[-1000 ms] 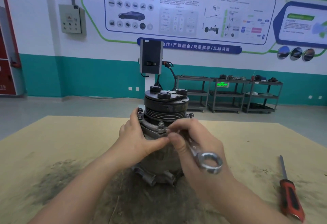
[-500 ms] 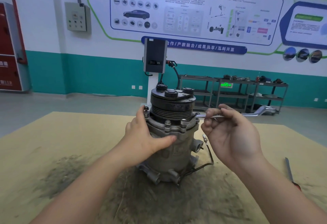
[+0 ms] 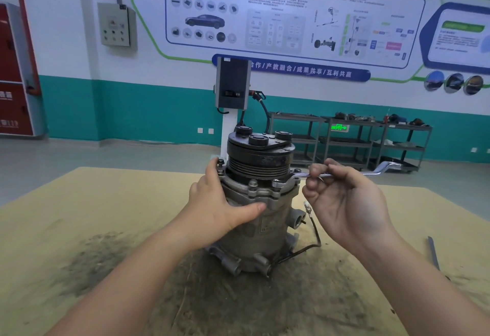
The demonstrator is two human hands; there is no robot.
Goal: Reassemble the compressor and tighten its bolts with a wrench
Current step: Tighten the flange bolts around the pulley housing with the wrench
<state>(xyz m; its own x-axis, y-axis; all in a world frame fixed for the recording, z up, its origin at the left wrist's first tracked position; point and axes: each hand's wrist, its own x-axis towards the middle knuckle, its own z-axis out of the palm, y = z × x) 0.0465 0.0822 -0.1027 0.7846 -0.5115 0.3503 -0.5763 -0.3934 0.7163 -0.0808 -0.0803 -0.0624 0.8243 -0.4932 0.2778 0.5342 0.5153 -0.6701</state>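
A grey metal compressor (image 3: 262,227) stands upright on the table, its black pulley (image 3: 261,156) on top. Bolts (image 3: 253,184) sit around its flange. My left hand (image 3: 220,203) wraps the left side of the housing, thumb across the front and fingers up by the flange. A silver ring wrench (image 3: 376,171) lies level, its ring end over a bolt at the flange's right front. My right hand (image 3: 342,197) pinches the wrench shaft with curled fingers just right of the compressor. A thin black wire (image 3: 314,232) with a small plug hangs from the compressor's right side.
The table (image 3: 106,203) is a tan board with dark grimy patches around the compressor. A screwdriver shaft (image 3: 433,252) lies at the right edge. Beyond the table stand a charging post (image 3: 232,87) and metal shelving carts (image 3: 371,144) along a teal and white wall.
A second ago my right hand held the wrench at the compressor's front, ring end toward me. The wrench now points out to the right, level, with its ring over a flange bolt. My left hand stayed.
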